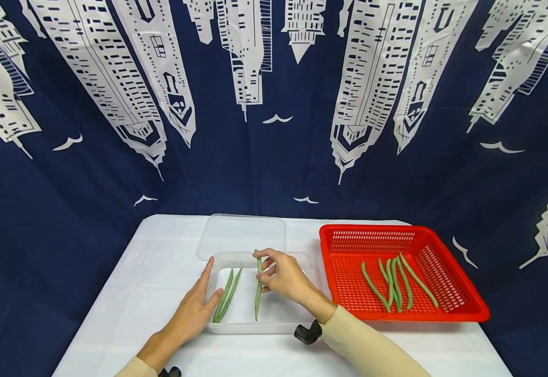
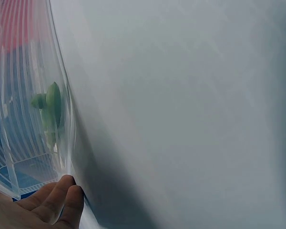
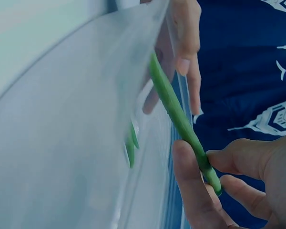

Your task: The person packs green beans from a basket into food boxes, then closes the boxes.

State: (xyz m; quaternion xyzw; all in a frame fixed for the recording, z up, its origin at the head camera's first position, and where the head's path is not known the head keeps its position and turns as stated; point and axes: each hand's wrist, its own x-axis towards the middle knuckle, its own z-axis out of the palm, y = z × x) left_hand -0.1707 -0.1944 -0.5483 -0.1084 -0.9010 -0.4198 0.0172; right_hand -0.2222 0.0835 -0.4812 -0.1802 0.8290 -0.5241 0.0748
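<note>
My right hand (image 1: 285, 277) pinches a green bean (image 1: 258, 298) between thumb and fingers over a clear plastic container (image 1: 274, 328). In the right wrist view the bean (image 3: 178, 112) slants away from the fingertips, its upper end toward the container wall. Two more green beans (image 1: 229, 298) lie side by side along the container's left side. My left hand (image 1: 191, 314) holds that left wall, thumb over the rim and fingers along the outside. Through the clear wall, the left wrist view shows bean ends (image 2: 52, 107) near the left fingers (image 2: 71, 205).
A red plastic basket (image 1: 444, 315) holding several green beans (image 1: 396, 285) stands to the right of the container. Behind the container lies a flat clear lid (image 1: 241, 235). White cloth (image 1: 128, 293) covers the table, and a dark blue curtain with buildings (image 1: 250, 173) hangs behind.
</note>
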